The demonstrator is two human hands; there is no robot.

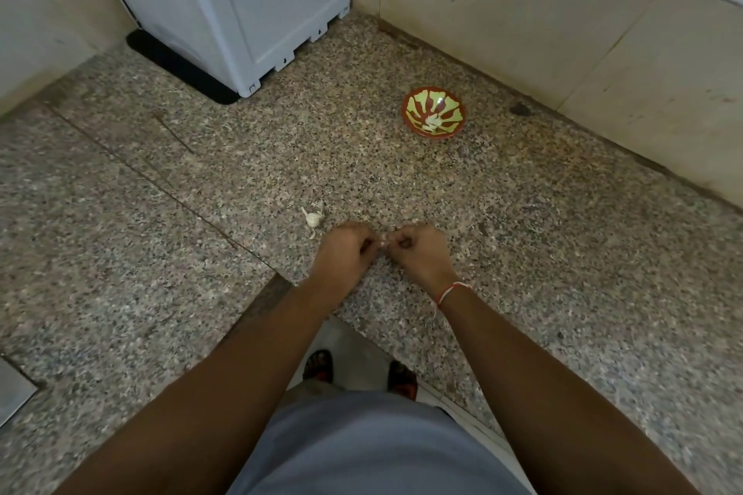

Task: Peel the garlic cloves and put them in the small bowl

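From the head view, you are working both hands close together over the granite worktop [522,253]. Your left hand [345,249] and right hand [420,251] are curling their fingers inward, and a small pale garlic clove [384,243] is showing in the gap between them, so each grip seems to be pinching one end of it. Its long axis looks to be running from one hand to the other, though too little is showing to be sure.

The small bowl [434,112] is sitting well apart, ahead and to your right, near the wall, with a few pale peeled pieces already lying inside. Your right hand is the nearer one to it, so the drop will likely be falling to that side.

The remaining garlic piece [314,218] is lying on the worktop just beyond your left hand, apart from it, with papery skin beside it.

Your fingertips are hiding most of the clove, so how much skin is left is impossible to judge.
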